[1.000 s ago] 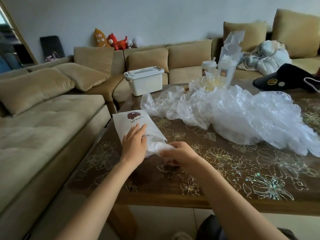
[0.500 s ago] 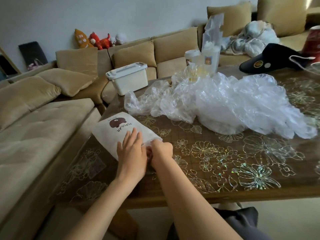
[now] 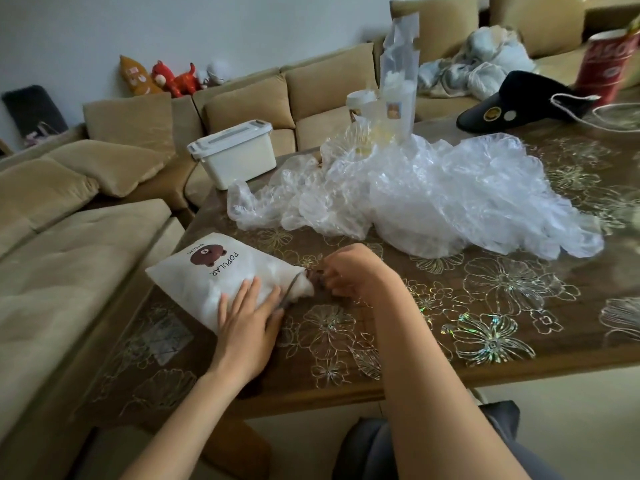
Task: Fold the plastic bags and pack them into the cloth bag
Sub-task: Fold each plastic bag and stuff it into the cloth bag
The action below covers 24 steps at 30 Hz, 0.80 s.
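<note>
A white cloth bag [image 3: 214, 275] with a brown bear print and the word POPULAR lies on the table's near left corner, its gathered mouth pointing right. My left hand [image 3: 247, 317] lies flat on the bag near the mouth, fingers straight. Just right of the mouth my right hand [image 3: 353, 271] has its fingers curled and pinches the bag's dark drawstring [image 3: 313, 276]. White plastic shows at the mouth. A large heap of crumpled clear plastic bags [image 3: 433, 199] lies across the middle of the table, apart from both hands.
The wooden table [image 3: 485, 341] has a glass top with flower patterns. A white lidded box [image 3: 235, 155] sits on the beige sofa [image 3: 69, 265] at left. Behind the heap stand cups in a clear bag [image 3: 394, 88], a black cap [image 3: 519, 102] and a red tub [image 3: 604, 64].
My right hand has drawn away from the bag's mouth to the right, holding the drawstring. The mouth is now gathered. My left hand stays pressed on the bag. The view has tilted.
</note>
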{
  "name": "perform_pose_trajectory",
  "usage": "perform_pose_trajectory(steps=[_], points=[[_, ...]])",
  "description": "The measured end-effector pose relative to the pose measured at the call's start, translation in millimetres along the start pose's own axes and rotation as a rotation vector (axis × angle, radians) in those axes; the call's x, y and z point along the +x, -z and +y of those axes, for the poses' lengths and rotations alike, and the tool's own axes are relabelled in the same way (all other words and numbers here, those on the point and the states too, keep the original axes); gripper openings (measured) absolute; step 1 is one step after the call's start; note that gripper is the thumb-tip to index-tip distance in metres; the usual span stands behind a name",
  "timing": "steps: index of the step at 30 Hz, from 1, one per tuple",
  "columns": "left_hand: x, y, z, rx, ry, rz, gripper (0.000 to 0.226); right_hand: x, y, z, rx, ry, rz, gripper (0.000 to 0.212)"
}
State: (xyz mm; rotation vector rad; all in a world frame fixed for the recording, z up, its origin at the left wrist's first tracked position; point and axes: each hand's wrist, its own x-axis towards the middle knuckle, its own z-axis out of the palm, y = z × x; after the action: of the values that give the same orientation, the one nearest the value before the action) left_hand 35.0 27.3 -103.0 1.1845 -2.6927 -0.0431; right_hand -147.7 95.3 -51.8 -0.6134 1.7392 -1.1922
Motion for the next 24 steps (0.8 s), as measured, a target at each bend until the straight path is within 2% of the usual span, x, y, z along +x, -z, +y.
perform_pose_trajectory(steps=[3,7,10,12,13,15,17,19,22,24], points=[[11.3,-0.2,-12.5,-0.001,0.039,0.019,0.045,-8.1,27.4,-3.0,0.012,0.094,0.106,0.023],[25.1,-3.0,-19.0,0.003,0.184,0.083,0.041,-27.3,64.8,-6.1,-0.007,0.157,0.22,0.018],[21.9,-6.4,-9.8,0.049,0.176,0.23,0.037,-41.0,94.3,-5.1,-0.164,0.29,0.482,0.015],[16.5,-9.0,2.0,0.079,0.067,0.339,0.038,-46.9,112.8,-5.8,-0.276,0.383,0.737,0.029],[14.0,-10.3,13.4,0.054,-0.007,0.377,0.038,-48.7,121.9,-4.5,-0.355,0.385,0.831,0.042],[10.8,-12.7,41.9,-0.032,-0.133,0.406,0.031,-46.1,131.9,4.3,-0.537,0.291,0.848,0.071],[12.1,-15.6,72.6,-0.125,-0.201,0.387,0.027,-38.9,132.6,24.9,-0.657,0.211,0.815,0.08],[15.4,-20.4,93.6,-0.194,-0.233,0.343,0.025,-30.5,133.6,48.6,-0.686,0.258,0.868,0.064],[20.3,-25.9,98.8,-0.227,-0.205,0.306,0.027,-29.2,137.5,57.7,-0.639,0.43,1.051,0.024],[20.6,-28.0,91.8,-0.233,-0.135,0.299,0.029,-30.0,134.4,49.0,-0.607,0.536,1.158,0.015]])
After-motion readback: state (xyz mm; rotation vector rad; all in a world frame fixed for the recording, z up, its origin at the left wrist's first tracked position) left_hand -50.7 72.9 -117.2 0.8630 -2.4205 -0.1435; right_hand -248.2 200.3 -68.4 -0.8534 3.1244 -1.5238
